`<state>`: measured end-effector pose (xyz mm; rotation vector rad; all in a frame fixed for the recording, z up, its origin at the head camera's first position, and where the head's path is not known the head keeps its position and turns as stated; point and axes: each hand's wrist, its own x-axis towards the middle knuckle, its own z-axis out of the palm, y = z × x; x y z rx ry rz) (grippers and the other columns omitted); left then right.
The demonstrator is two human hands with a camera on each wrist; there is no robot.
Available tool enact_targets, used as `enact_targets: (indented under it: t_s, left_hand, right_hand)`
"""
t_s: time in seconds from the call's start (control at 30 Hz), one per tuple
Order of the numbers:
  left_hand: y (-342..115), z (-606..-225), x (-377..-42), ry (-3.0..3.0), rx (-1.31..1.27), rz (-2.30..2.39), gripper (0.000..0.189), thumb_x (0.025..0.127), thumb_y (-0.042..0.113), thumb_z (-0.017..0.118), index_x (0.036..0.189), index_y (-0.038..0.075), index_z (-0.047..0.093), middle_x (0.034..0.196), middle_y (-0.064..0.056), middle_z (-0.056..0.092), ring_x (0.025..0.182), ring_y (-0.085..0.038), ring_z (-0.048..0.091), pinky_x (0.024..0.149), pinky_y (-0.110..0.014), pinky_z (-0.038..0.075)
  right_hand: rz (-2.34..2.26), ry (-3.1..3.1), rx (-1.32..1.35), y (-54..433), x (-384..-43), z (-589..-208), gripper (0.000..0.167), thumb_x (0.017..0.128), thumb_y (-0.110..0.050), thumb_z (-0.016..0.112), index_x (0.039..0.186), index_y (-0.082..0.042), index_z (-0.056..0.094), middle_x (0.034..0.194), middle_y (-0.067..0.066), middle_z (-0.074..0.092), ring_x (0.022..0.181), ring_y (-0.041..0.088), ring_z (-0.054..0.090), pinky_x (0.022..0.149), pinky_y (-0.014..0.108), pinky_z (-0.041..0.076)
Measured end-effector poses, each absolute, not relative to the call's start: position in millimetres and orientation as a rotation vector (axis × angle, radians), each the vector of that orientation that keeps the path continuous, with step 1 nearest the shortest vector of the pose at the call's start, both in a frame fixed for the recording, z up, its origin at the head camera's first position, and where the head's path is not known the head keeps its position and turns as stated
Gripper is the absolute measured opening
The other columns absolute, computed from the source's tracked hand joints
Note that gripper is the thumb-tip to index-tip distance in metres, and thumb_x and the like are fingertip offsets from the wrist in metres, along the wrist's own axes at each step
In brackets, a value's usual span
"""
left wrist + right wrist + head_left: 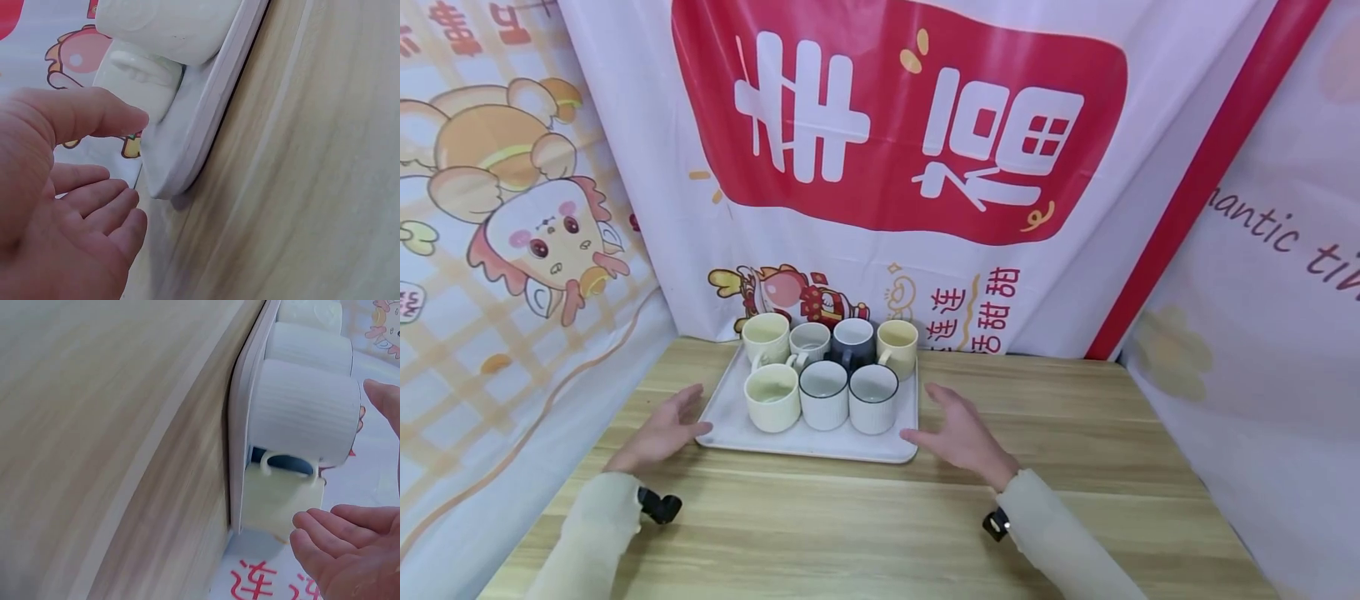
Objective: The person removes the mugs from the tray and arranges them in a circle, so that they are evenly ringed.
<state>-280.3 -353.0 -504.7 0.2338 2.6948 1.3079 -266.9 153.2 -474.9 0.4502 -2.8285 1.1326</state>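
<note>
A white rectangular tray (730,425) lies on the wooden table and bears several mugs in two rows. In its front row stand a cream mug (772,408) and two white ribbed mugs with dark rims, one the right-hand mug (873,408). Behind them are a pale cream mug, a grey-white one, a dark blue mug (854,337) and a yellow mug (898,342). My left hand (664,427) is at the tray's left edge, thumb toward its front corner, fingers spread. At the right edge my right hand (961,432) mirrors it, palm turned inward. Neither hand holds anything.
The wooden table (820,533) stretches in front of the tray and to both sides. A white and red printed curtain (887,275) hangs right behind the back row. Printed cloths also hang on the left (535,375) and right.
</note>
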Motion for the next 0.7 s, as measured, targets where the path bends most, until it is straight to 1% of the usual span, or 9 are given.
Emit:
enact_targets:
  t_s: [0.1,0.2,0.3,0.4,0.5,0.6,0.7]
  left_hand:
    - [-353,-507,-280,2.617,0.243,1.415,0.090,0.102,0.009,0.066,0.163,-0.015,0.005,0.168,-0.042,0.012,0.154,-0.062,0.019,0.127,-0.072,0.023]
    - [-352,-510,-280,2.570,0.243,1.477,0.089,0.101,0.006,0.065,0.162,-0.015,0.004,0.168,-0.042,0.009,0.156,-0.061,0.015,0.129,-0.071,0.020]
    - [-351,-513,-281,2.554,0.242,1.495,0.089,0.100,0.004,0.065,0.163,-0.015,0.005,0.169,-0.040,0.009,0.157,-0.060,0.015,0.129,-0.069,0.019]
    - [-351,-517,-282,2.557,0.233,1.497,0.089,0.099,0.003,0.067,0.163,-0.014,0.008,0.171,-0.038,0.010,0.157,-0.058,0.015,0.130,-0.068,0.020]
    - [-351,-519,-281,2.547,0.228,1.501,0.091,0.097,0.002,0.068,0.164,-0.012,0.007,0.172,-0.036,0.008,0.158,-0.057,0.014,0.131,-0.067,0.019]
    - [-351,-520,-281,2.546,0.219,1.497,0.092,0.096,0.002,0.069,0.164,-0.011,0.008,0.172,-0.035,0.008,0.159,-0.057,0.013,0.130,-0.067,0.018]
    - [-352,-522,-281,2.544,0.203,1.487,0.094,0.096,0.004,0.070,0.165,-0.010,0.008,0.173,-0.033,0.008,0.159,-0.056,0.013,0.131,-0.066,0.018]
  right_hand:
    - [1.149,-2.779,0.465,134,-273,-476,0.096,0.080,-0.047,0.091,0.156,-0.005,0.050,0.156,0.018,0.057,0.146,0.036,0.054,0.125,0.054,0.045]
    - [1.204,-2.746,0.438,118,-279,-478,0.099,0.078,-0.047,0.093,0.156,-0.006,0.050,0.153,0.018,0.060,0.142,0.035,0.057,0.121,0.055,0.049]
    - [1.278,-2.712,0.390,105,-284,-482,0.099,0.075,-0.048,0.095,0.155,-0.009,0.051,0.150,0.016,0.062,0.140,0.035,0.059,0.120,0.055,0.050]
    - [1.292,-2.672,0.361,95,-289,-485,0.093,0.073,-0.049,0.096,0.148,-0.011,0.058,0.143,0.013,0.067,0.135,0.033,0.062,0.119,0.054,0.051]
    - [1.311,-2.634,0.330,85,-293,-487,0.086,0.071,-0.047,0.097,0.142,-0.014,0.062,0.137,0.009,0.070,0.131,0.030,0.064,0.117,0.051,0.053]
    - [1.326,-2.596,0.295,77,-295,-489,0.085,0.070,-0.042,0.099,0.141,-0.014,0.061,0.135,0.008,0.070,0.126,0.029,0.066,0.113,0.050,0.055]
    - [1.302,-2.563,0.247,71,-296,-491,0.085,0.069,-0.040,0.100,0.140,-0.014,0.061,0.134,0.007,0.071,0.123,0.027,0.067,0.110,0.048,0.058]
